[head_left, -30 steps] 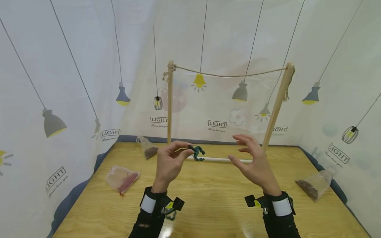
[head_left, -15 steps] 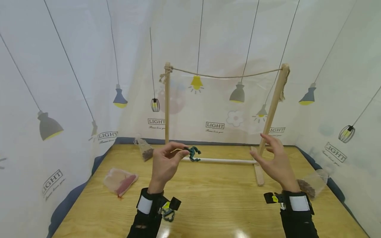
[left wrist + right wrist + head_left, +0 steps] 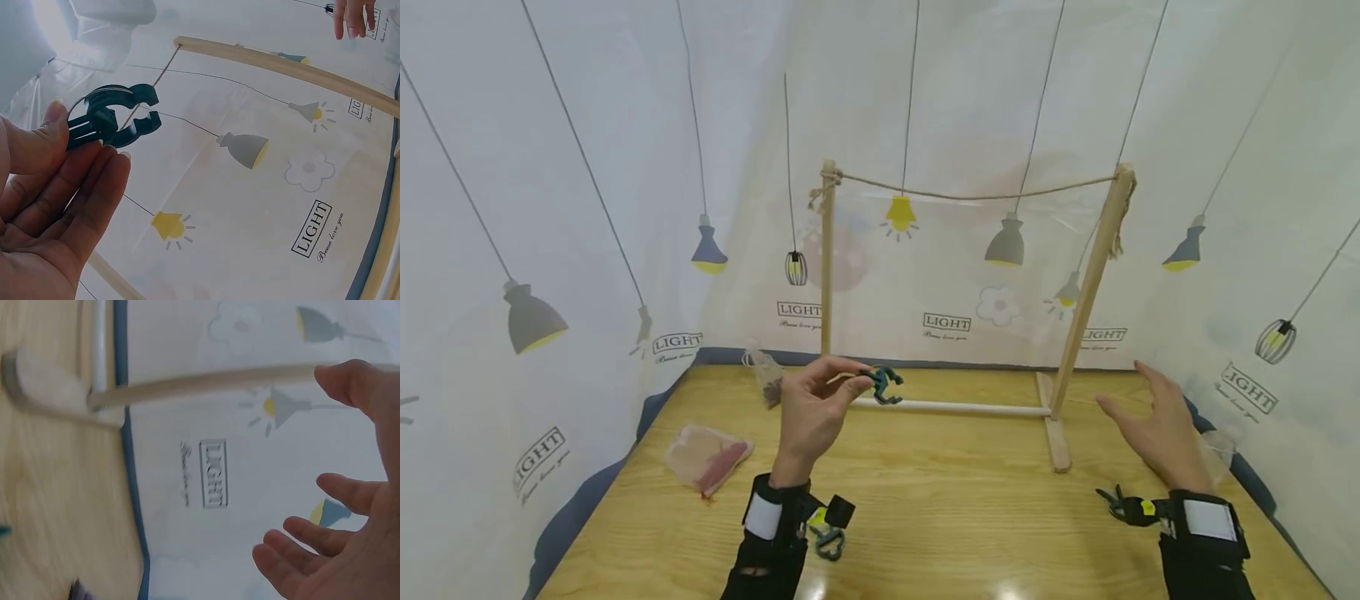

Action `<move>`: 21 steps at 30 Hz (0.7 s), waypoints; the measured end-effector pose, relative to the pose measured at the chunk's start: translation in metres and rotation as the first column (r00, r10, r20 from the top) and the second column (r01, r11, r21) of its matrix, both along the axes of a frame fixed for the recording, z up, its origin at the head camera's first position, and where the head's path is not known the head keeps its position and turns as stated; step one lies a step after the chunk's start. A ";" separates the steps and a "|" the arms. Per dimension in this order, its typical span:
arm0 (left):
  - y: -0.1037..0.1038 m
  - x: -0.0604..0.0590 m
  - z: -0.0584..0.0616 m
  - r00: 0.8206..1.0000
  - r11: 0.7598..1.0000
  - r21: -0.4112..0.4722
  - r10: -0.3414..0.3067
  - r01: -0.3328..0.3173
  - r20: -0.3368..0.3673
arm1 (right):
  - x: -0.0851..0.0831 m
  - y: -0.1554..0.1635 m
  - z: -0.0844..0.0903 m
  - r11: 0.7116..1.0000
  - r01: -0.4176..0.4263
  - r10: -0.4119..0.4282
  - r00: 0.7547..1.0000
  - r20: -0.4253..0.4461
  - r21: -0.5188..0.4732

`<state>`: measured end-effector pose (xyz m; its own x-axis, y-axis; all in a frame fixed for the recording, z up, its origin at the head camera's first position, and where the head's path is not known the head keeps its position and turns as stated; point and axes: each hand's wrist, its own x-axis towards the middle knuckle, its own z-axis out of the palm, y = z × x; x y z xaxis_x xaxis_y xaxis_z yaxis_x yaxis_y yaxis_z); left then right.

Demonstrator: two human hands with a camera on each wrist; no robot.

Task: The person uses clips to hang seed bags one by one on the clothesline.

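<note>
My left hand (image 3: 816, 408) is raised over the middle of the table and pinches a small dark green clip (image 3: 884, 384) between thumb and fingertips; the left wrist view shows the clip (image 3: 112, 117) held at the fingertips. My right hand (image 3: 1157, 429) hovers at the right side with fingers spread and relaxed, holding nothing, close to a clear bag of brown bits (image 3: 1217, 450) that it partly hides. Behind both hands stands a wooden frame with two posts (image 3: 827, 258), a twine line (image 3: 977, 196) strung across the top and a white base rod (image 3: 955, 407).
A clear bag with pink contents (image 3: 707, 458) lies at the left of the wooden table (image 3: 940, 517). Another small bag of brown bits (image 3: 767, 379) sits at the back left. Another green clip (image 3: 829, 543) lies near my left wrist. White printed curtains surround the table.
My right hand has moved from the middle of the table out to the right, past the frame's right post. The left hand stays in place, still pinching the clip.
</note>
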<state>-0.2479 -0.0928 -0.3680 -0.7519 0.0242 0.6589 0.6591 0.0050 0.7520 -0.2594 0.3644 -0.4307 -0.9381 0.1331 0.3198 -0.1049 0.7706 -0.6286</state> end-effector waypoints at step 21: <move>-0.003 0.000 0.002 1.000 1.000 0.011 0.006 -0.006 0.006 | 0.008 0.087 -0.039 0.880 0.467 -0.414 0.845 0.338 -0.088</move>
<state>-0.2477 -0.0963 -0.3663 -0.7562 0.0126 0.6543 0.6543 0.0010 0.7562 -0.2518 0.4511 -0.4699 -0.8141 0.5800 -0.0296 0.4352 0.5755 -0.6924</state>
